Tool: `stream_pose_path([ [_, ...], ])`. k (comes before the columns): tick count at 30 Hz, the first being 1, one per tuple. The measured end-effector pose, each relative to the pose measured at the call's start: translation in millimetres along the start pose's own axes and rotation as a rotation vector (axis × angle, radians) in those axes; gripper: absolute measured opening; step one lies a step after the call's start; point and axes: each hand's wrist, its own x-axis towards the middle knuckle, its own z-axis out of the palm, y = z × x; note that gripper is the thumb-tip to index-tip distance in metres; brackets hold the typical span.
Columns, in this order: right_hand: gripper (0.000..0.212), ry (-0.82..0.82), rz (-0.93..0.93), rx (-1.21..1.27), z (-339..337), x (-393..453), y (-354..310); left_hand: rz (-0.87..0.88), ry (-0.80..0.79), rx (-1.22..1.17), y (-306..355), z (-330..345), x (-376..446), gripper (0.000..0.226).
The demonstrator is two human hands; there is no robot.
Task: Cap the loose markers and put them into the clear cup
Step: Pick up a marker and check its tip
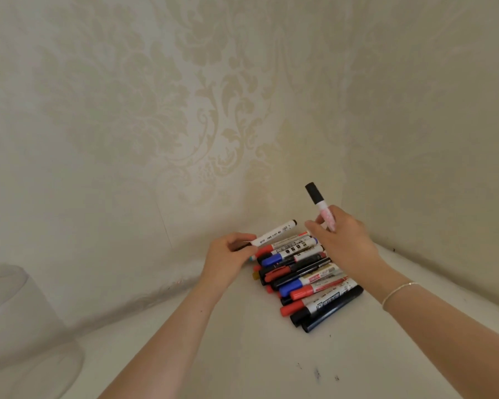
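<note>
Looking down past our two bare forearms, we see a white table (271,355) with a few dark ink specks nearest to us. Well off to the near left of our left hand (228,256) stands the clear cup (20,321), its rim only partly in frame; nothing shows inside the part we can see, so the markers probably have yet to go in.

Between and just below both hands lies the pile of markers (306,277), packed side by side with red, blue and black ends mostly pointing toward the left hand, likely gathered this way so each is easy to pick off.

Our left hand curls its fingers and thumb around one end of a white marker (274,233), lifting it at a slant off the far edge of the pile; its far tip looks dark, but we cannot tell whether that is a cap or a bare nib.

Our right hand (343,236), a thin bracelet (398,292) on its wrist, pinches a pink-patterned marker (320,205) upright, black cap on top, above the pile's far end. We judge it capped and ready for the cup.

Beyond the hands, patterned cream wallpaper (213,96) rises on the walls meeting at a corner.
</note>
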Motion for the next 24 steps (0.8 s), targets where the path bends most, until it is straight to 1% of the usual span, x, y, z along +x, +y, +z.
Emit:
stream_pose_path([
  [2,0.032,-0.020,0.009,0.030,3.2,-2.7,4.0,0.054,0.020,0.100,-6.3,11.4,6.1,0.020],
  [3,0.032,-0.036,0.009,0.055,4.8,-4.3,5.7,0.078,0.024,0.158,-8.5,16.9,8.4,0.020],
  [7,0.021,-0.071,-0.032,0.098,12.0,-7.9,13.8,0.175,0.000,0.392,-14.1,33.2,14.5,0.019],
  [10,0.017,-0.082,-0.035,0.076,14.8,-8.6,16.2,0.203,-0.024,0.537,-16.9,39.3,19.8,0.017],
  [15,0.013,-0.115,-0.034,-0.040,21.5,-6.9,23.5,0.258,-0.033,0.634,-20.0,41.9,25.5,0.017],
  [17,0.015,-0.129,-0.042,-0.088,24.2,-6.1,26.8,0.316,-0.013,0.578,-15.6,42.6,23.8,0.022],
  [20,0.022,-0.139,-0.036,-0.108,27.8,-5.8,28.3,0.346,0.009,0.293,4.0,45.8,16.7,0.027],
  [22,0.019,-0.161,-0.040,-0.115,30.9,-5.7,26.9,0.303,-0.050,0.112,16.7,48.8,14.9,0.027],
  [24,0.020,-0.180,-0.059,-0.125,34.1,-6.0,24.9,0.257,-0.117,0.021,23.8,50.2,15.7,0.021],
])
